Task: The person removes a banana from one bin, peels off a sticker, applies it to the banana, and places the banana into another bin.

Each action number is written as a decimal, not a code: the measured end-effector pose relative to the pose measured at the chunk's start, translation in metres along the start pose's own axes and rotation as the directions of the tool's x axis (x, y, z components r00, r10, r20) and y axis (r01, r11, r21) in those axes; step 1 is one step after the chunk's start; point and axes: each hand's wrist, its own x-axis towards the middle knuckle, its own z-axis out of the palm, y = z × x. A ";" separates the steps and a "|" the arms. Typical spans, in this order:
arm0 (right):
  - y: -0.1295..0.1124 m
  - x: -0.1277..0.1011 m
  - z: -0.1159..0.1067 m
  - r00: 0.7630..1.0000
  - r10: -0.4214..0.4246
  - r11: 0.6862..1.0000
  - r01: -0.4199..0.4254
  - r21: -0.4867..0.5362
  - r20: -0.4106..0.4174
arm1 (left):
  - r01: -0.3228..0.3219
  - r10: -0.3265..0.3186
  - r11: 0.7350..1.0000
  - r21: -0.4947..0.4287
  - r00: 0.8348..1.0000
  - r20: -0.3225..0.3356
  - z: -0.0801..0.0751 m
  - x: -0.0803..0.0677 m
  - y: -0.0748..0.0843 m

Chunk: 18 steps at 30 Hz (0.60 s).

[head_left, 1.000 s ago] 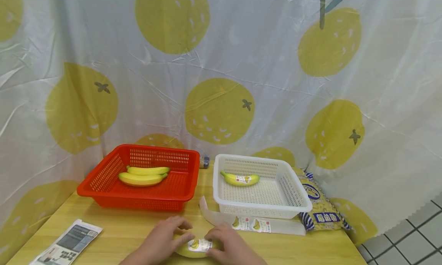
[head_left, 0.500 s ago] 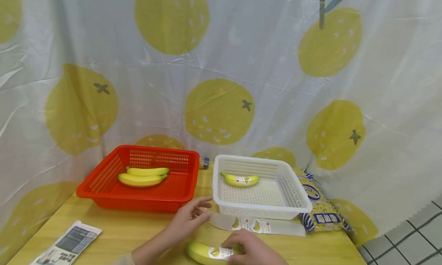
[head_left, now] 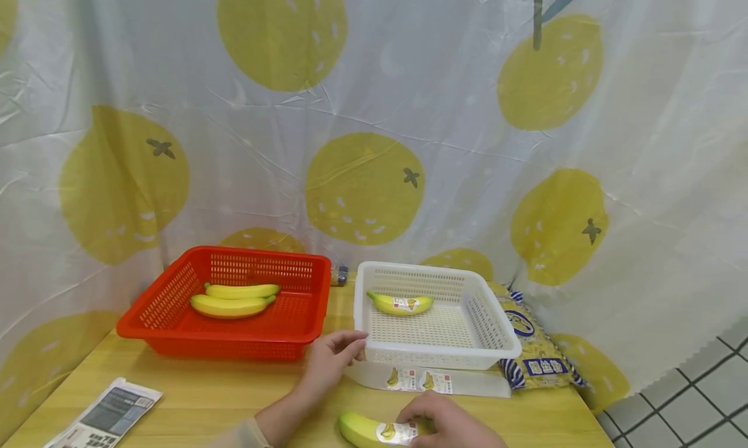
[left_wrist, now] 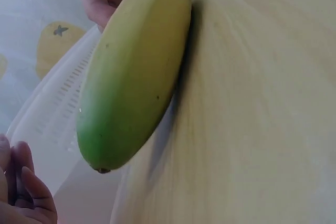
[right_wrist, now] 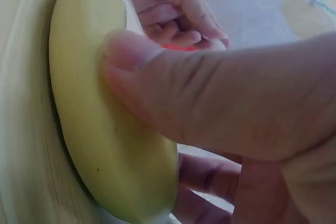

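Note:
A yellow banana (head_left: pixel 358 427) with a white sticker (head_left: pixel 394 433) lies on the table near its front edge. My right hand (head_left: pixel 447 425) grips its right end; in the right wrist view the thumb (right_wrist: pixel 134 59) presses along its side. The left wrist view shows the banana's greenish tip (left_wrist: pixel 105 145) free. My left hand (head_left: pixel 330 363) is at the near left corner of the white basket (head_left: pixel 438 354), index finger and thumb close together at the rim. It covers the left end of the sticker strip (head_left: pixel 479 384); I cannot tell whether it pinches anything.
A red basket (head_left: pixel 228 337) holding two bananas (head_left: pixel 234 307) stands at the left. Inside the white basket lies a stickered banana (head_left: pixel 386 303). A yellow bag (head_left: pixel 543 357) leans at its right, and a flat printed packet (head_left: pixel 108 412) lies front left.
My left hand has let go of the banana and moved forward to the white basket's corner. The right hand has shifted rightward and nearer with the banana.

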 end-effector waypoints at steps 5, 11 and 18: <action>0.001 -0.007 -0.013 0.995 -0.097 0.995 0.098 0.021 -0.030 | 0.011 -0.011 1.000 -0.014 1.000 -0.013 0.000 0.001 -0.002; -0.010 0.000 -0.063 0.942 -0.289 0.956 0.295 0.009 -0.171 | 0.003 -0.004 0.999 -0.047 0.999 -0.032 0.002 0.002 -0.004; -0.020 0.049 -0.140 0.973 -0.034 0.981 -0.012 -0.194 -0.229 | 0.004 -0.005 0.997 -0.083 1.000 -0.017 0.001 0.002 -0.006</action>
